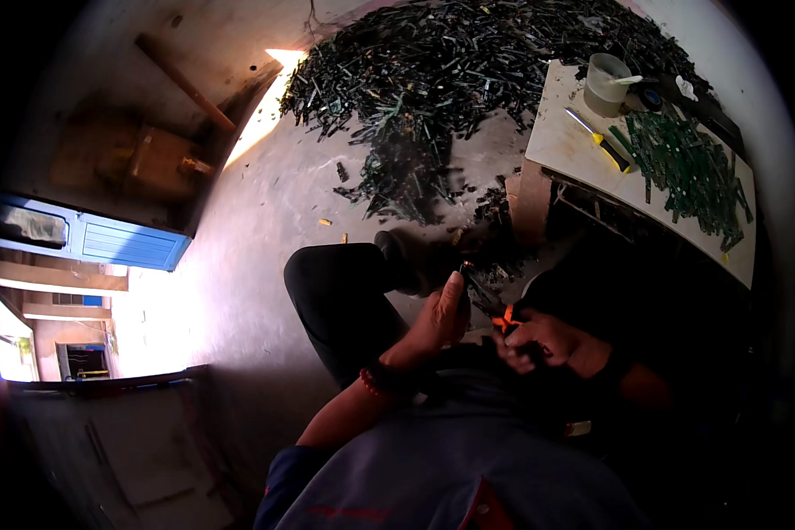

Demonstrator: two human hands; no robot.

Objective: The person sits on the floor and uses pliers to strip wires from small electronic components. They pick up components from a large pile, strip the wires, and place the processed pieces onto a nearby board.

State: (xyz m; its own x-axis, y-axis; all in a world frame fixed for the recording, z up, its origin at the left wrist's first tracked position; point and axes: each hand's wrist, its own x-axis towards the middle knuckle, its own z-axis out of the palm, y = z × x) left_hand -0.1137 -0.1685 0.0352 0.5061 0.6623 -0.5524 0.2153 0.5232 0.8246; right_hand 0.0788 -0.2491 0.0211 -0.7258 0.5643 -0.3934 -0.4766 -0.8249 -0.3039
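Note:
My left hand [442, 310], thumb up and a red bead bracelet at the wrist, grips a small dark piece [464, 267] with a bright coppery spot at its tip. Most of that piece is hidden by the fingers, so its kind cannot be told. My right hand [553, 339] is closed around the orange handles of a pair of pliers [505, 320]. Their dark jaws point up and left towards the left hand; shadow hides whether they touch the piece. Both hands are above my lap, between my knees.
A large heap of dark strips [430, 86] spreads over the concrete floor [258, 265]. On the white table [550, 142] at right lie green circuit-board strips [689, 172], a yellow-and-black screwdriver [603, 146] and a plastic cup [604, 86]. A cardboard box [165, 162] stands by the blue door [132, 242].

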